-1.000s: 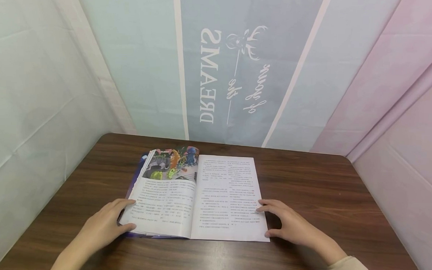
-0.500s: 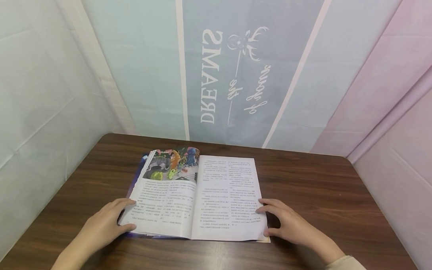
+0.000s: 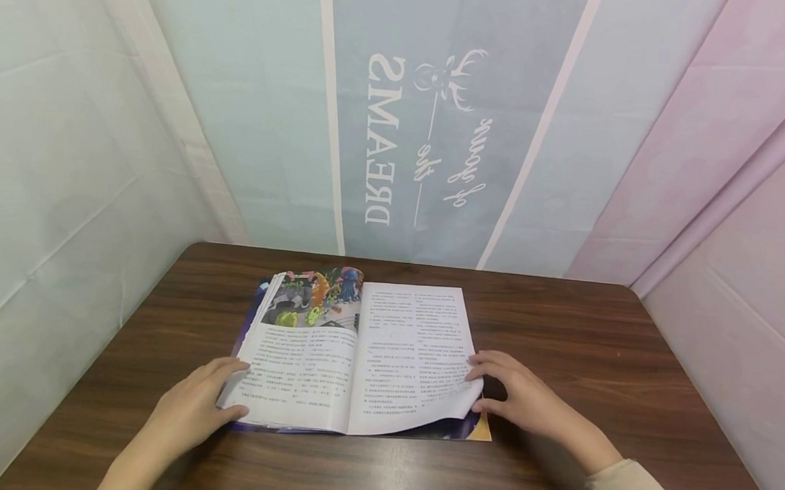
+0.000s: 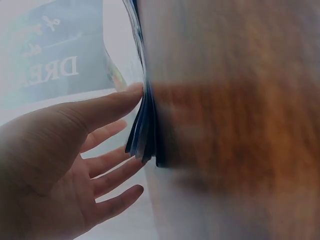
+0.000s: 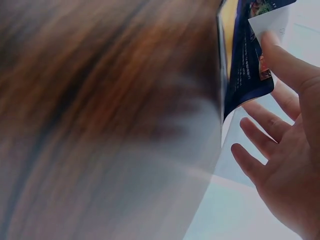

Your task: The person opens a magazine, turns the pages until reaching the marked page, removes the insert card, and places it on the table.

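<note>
A magazine (image 3: 388, 360) lies spread on the table, with a colour picture at the top of its left page and printed text on both pages. At its left edge my left hand (image 3: 195, 404) rests, fingertips and thumb tip touching the page; in the left wrist view its fingers are spread loosely beside the fanned page edges (image 4: 142, 130). My right hand (image 3: 530, 397) pinches the lower right page (image 3: 426, 390) between thumb and fingers. That page's corner is raised and curls inward, baring a dark page with a yellow corner (image 3: 480, 427) underneath.
The dark wood-grain table (image 3: 590, 338) extends around the magazine on all sides. Behind it hangs a pale blue and pink cloth (image 3: 273, 125) with mirrored lettering and a deer motif. Light cloth walls (image 3: 57, 190) enclose the left and right.
My right hand has moved slightly up and inward, lifting the right page's lower corner so the dark page below shows. My left hand has stayed nearly still.
</note>
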`<action>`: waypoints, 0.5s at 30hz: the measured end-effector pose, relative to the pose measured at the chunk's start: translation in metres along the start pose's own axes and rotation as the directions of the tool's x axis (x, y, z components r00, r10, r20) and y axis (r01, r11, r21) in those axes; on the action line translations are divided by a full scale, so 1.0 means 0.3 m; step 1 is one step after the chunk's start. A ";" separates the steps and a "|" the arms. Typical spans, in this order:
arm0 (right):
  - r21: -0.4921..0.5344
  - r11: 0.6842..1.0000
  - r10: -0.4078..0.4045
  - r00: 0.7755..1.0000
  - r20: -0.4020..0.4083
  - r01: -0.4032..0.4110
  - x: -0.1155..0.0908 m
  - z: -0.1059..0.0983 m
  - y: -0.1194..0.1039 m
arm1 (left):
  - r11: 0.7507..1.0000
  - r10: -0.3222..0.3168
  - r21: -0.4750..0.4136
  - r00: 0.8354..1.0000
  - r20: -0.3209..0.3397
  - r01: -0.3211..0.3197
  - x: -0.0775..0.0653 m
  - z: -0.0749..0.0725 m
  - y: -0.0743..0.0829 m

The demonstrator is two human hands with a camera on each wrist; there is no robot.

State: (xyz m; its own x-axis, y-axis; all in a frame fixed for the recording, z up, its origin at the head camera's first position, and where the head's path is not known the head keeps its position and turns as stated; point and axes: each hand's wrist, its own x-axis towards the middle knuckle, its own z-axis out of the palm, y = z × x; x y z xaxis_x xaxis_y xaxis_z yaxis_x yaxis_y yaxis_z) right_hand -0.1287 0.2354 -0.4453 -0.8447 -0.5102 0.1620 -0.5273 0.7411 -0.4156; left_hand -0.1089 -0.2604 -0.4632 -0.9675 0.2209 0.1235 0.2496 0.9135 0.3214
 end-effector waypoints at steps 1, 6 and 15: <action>-0.002 1.000 -0.005 1.000 -0.012 0.005 0.004 -0.001 -0.001 | 1.000 0.003 0.000 1.000 -0.004 -0.003 0.001 -0.002 0.003; -0.011 0.999 -0.042 0.996 -0.081 0.041 0.021 -0.007 -0.009 | 1.000 0.014 -0.013 1.000 -0.026 -0.014 0.012 -0.008 0.024; 0.031 0.991 -0.120 0.976 -0.184 0.128 0.056 -0.030 -0.032 | 0.994 0.045 -0.092 0.996 -0.073 -0.052 0.041 0.009 0.114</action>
State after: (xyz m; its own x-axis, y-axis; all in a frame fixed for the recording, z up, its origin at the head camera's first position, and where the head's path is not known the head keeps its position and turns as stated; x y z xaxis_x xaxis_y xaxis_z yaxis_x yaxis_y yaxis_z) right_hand -0.1386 0.2236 -0.4305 -0.7778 -0.5065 0.3722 -0.6277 0.6559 -0.4192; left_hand -0.1124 -0.2254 -0.4532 -0.9497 0.2362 0.2057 0.3019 0.8655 0.3997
